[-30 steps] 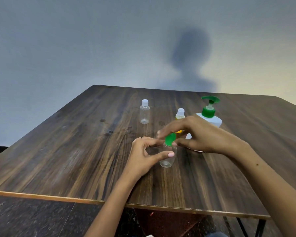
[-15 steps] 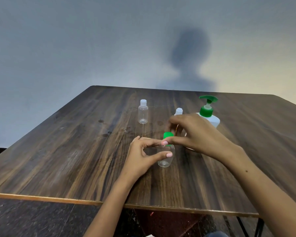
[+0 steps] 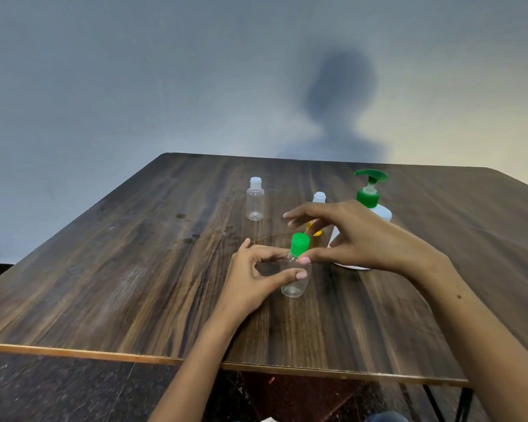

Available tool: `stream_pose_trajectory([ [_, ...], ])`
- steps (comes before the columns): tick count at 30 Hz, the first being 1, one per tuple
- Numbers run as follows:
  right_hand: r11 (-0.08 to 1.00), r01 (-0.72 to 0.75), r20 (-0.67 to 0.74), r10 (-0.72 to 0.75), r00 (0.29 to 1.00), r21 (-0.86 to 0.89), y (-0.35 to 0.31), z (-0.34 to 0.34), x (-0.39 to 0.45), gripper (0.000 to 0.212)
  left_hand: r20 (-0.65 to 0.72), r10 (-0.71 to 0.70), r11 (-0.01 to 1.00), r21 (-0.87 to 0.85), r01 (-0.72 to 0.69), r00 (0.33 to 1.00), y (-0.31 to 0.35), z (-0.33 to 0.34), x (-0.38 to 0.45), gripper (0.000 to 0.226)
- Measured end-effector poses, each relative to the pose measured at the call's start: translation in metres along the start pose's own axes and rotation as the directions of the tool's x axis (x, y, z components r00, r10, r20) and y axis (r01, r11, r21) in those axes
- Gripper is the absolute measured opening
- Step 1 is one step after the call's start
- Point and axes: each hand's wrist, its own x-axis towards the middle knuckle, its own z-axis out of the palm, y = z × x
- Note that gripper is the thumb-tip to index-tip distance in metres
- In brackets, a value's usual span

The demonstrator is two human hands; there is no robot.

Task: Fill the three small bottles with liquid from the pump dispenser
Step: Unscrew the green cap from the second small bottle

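Left hand (image 3: 250, 277) grasping clear small bottle (image 3: 294, 281) upright mid-table (image 3: 134, 269), right hand (image 3: 352, 236) at its green cap (image 3: 299, 243), thumb touching, apparently pinching, two capped bottles and pump dispenser (image 3: 371, 196) behind

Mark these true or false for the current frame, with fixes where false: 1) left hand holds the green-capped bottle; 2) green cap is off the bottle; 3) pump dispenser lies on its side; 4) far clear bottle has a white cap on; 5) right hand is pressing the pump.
1) The left hand holds the green-capped bottle. True.
2) The green cap is off. False: it sits on the bottle's neck, with the right hand thumb touching its base.
3) The pump dispenser lies on its side. False: it stands upright.
4) The far clear bottle has its white cap on. True.
5) The right hand presses the pump. False: it is at the green cap, well below the pump head.
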Motion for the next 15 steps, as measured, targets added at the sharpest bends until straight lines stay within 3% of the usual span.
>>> stream_pose_trajectory([
  [2, 0.991, -0.059, -0.054, 0.053, 0.997, -0.119, -0.003, 0.006, 0.001, 0.053, 0.013, 0.01, 1.0, -0.008, -0.009, 1.0, 0.0, 0.0, 0.0, 0.023],
  [4, 0.966, -0.042, -0.087, 0.021, 0.996, -0.255, -0.007, 0.014, 0.004, 0.039, 0.012, 0.01, 1.0, -0.007, -0.01, 1.0, 0.002, -0.001, 0.0, 0.023],
  [6, 0.974, -0.007, -0.07, -0.009, 0.998, -0.226, -0.006, 0.014, 0.005, 0.026, 0.001, 0.011, 1.0, 0.001, -0.011, 1.0, 0.003, 0.0, 0.0, 0.024],
  [9, 0.992, -0.005, -0.014, 0.004, 1.0, -0.124, -0.005, 0.007, 0.002, 0.049, 0.0, 0.008, 1.0, 0.0, -0.008, 1.0, 0.002, 0.001, 0.001, 0.027],
  [11, 0.984, -0.03, -0.03, 0.025, 0.999, -0.177, -0.006, 0.009, 0.002, 0.054, -0.003, 0.008, 1.0, -0.005, -0.008, 1.0, 0.001, 0.001, 0.001, 0.027],
  [15, 0.942, -0.039, -0.078, 0.014, 0.997, -0.335, -0.006, 0.018, 0.005, 0.035, 0.014, 0.016, 1.0, 0.004, -0.016, 1.0, 0.002, 0.0, 0.0, 0.023],
])
